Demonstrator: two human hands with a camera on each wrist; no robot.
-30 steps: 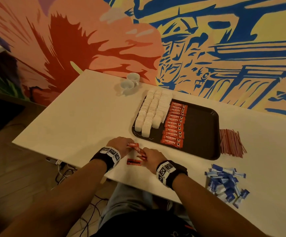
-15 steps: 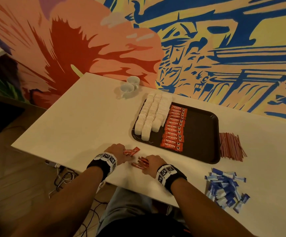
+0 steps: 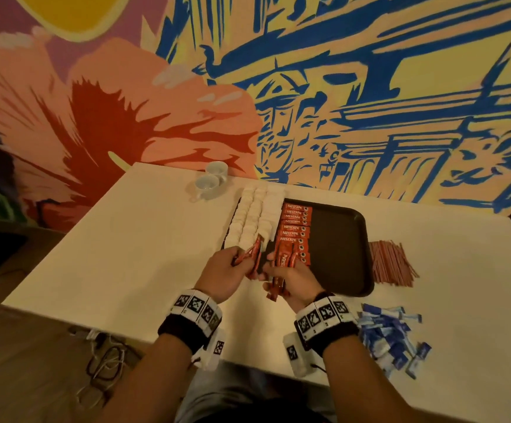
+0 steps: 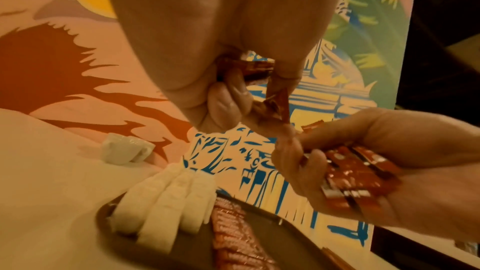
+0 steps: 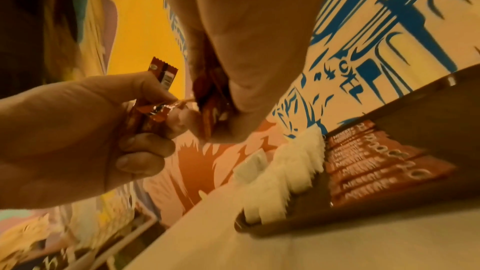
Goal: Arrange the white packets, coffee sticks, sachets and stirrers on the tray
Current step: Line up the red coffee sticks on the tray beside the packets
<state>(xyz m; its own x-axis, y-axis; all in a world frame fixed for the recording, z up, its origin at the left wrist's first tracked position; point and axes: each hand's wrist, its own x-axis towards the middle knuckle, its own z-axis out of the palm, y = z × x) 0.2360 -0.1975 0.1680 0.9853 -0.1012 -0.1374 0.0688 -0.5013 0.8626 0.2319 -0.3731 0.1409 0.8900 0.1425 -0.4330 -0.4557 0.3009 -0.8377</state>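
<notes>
A dark tray holds three rows of white packets on its left and a column of red coffee sticks beside them. My left hand pinches a few red coffee sticks above the tray's near left corner. My right hand grips a bundle of red sticks, fanned upward over the tray's near edge. The two hands touch at the fingertips. Red stirrers lie right of the tray. Blue sachets are heaped near my right wrist.
Two white cups stand at the table's far edge, left of the tray. A painted wall rises right behind the table. Cables lie on the floor below the near left edge.
Both hands lifted off the table near its front edge and moved forward to the tray's near left corner, carrying the red coffee sticks they gathered. The head camera also tilted up.
</notes>
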